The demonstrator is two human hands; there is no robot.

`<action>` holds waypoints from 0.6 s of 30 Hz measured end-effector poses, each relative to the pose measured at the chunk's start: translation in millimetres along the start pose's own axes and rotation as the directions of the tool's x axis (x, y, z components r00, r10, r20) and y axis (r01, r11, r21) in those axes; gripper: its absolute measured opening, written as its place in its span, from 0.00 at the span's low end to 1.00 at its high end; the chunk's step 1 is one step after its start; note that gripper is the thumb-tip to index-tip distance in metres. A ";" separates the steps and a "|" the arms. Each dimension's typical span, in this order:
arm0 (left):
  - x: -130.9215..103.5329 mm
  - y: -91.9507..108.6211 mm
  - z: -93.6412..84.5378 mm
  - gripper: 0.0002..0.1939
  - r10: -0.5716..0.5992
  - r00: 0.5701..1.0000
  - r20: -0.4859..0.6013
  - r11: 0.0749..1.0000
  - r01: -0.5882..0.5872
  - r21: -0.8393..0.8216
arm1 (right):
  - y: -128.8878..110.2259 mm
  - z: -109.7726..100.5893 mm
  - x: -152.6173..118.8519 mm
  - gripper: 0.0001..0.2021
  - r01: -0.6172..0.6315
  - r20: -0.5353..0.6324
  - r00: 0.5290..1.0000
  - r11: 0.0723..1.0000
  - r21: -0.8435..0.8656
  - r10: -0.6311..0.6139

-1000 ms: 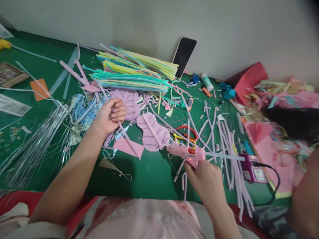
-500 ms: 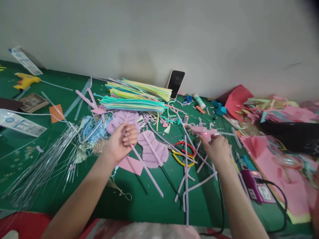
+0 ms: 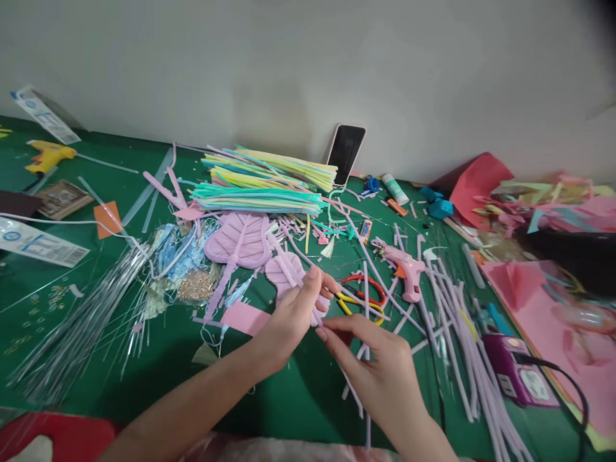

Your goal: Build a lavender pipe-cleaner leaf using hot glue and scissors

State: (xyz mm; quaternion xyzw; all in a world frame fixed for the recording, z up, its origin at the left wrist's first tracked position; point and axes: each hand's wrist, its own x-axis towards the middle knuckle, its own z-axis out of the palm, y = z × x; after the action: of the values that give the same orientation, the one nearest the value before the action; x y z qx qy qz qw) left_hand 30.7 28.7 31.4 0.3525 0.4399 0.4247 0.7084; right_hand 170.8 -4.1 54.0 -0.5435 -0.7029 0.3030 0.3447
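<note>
My left hand (image 3: 303,308) is closed round a light purple pipe cleaner, over the lower part of a ribbed purple leaf shape (image 3: 285,269). Close beside it, my right hand (image 3: 370,350) pinches the pipe cleaner's lower end between thumb and finger. A larger purple leaf shape (image 3: 245,240) with a stem lies to the left. The pink glue gun (image 3: 407,269) rests on the table to the right, near red and yellow scissors (image 3: 368,298) partly under purple pipe cleaners.
Coloured pipe cleaners (image 3: 262,197) lie in a bundle before a phone (image 3: 345,154) against the wall. Silver strands (image 3: 86,321) spread at left, near a yellow glue gun (image 3: 48,156). At right are a purple device (image 3: 522,372) with a cable and pink paper (image 3: 543,321).
My right hand has let go of the pink glue gun and moved left to the pipe cleaner. My left hand has moved right, over the smaller leaf shape.
</note>
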 end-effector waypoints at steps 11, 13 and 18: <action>38.2 41.1 -106.5 0.04 0.242 0.949 -0.204 0.717 -0.033 0.696 | 41.2 -23.5 -16.4 0.11 -0.366 -0.103 0.926 0.931 -0.009 0.363; 40.0 36.0 -105.7 0.10 0.223 0.960 -0.170 0.682 -0.029 0.731 | 45.3 -24.5 -18.3 0.11 -0.380 -0.096 0.922 0.924 -0.033 0.376; 34.6 28.8 -94.6 0.21 0.223 0.970 -0.101 0.664 -0.075 0.744 | 52.1 -23.6 -22.1 0.11 -0.351 -0.054 0.936 0.933 -0.080 0.348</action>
State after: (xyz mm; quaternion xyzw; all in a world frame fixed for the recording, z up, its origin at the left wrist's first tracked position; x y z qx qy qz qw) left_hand -56.3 83.4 10.9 0.6014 0.6060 0.2995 0.4259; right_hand 222.8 -12.6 22.5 -0.6802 -0.6009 0.3174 0.2747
